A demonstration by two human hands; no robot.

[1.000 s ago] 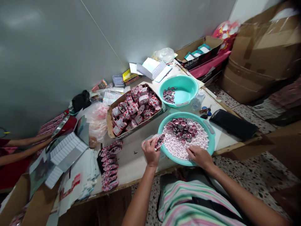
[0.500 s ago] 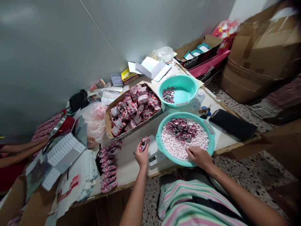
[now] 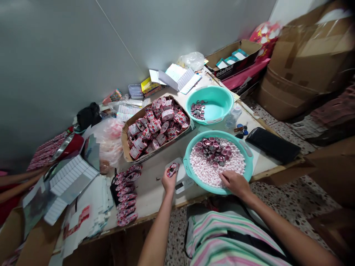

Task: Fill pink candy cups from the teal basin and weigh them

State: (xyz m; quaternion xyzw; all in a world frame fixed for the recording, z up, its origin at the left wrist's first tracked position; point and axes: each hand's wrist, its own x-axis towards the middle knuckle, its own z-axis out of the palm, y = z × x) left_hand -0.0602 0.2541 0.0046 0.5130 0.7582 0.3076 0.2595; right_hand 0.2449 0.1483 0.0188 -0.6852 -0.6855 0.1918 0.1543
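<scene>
L hand [image 3: 168, 183]: fingers clamping on a red/pink printed container [image 3: 172, 170], dark spot showing in its middle.
Container pos.: being held nr desk's near edge, L of front basin, over or just beside a white device [image 3: 184, 186] w/ dark display; can't tell if touching it.
R hand [image 3: 235, 182]: lying over front basin's near rim, fingers curling close together above white pellets [image 3: 202, 171]; can't tell if they're pinching anything.
Front basin [image 3: 186, 166]: teal, standing at desk's near edge, R part; holding pellets, w/ pink & dark caps [image 3: 212, 149] heaping on top.
Rear basin [image 3: 219, 103]: same teal, standing behind it twd desk's far R corner, more caps lying along its L side.
Box [image 3: 126, 144]: cardboard, sitting mid-desk, filling up w/ similar printed containers [image 3: 155, 125]; their print's too small to read.
Row [image 3: 127, 199]: more containers lining up nr desk's [image 3: 149, 201] near edge, L of L hand.
Writing: "eishui" showing in white on upper carton [image 3: 229, 71] past desk's far R corner, and on lower carton [image 3: 240, 88].
R edge: black pouch [image 3: 273, 144] lying nr keys [image 3: 241, 129].
Co-worker: arms [image 3: 16, 186] reaching in at far L.
</scene>
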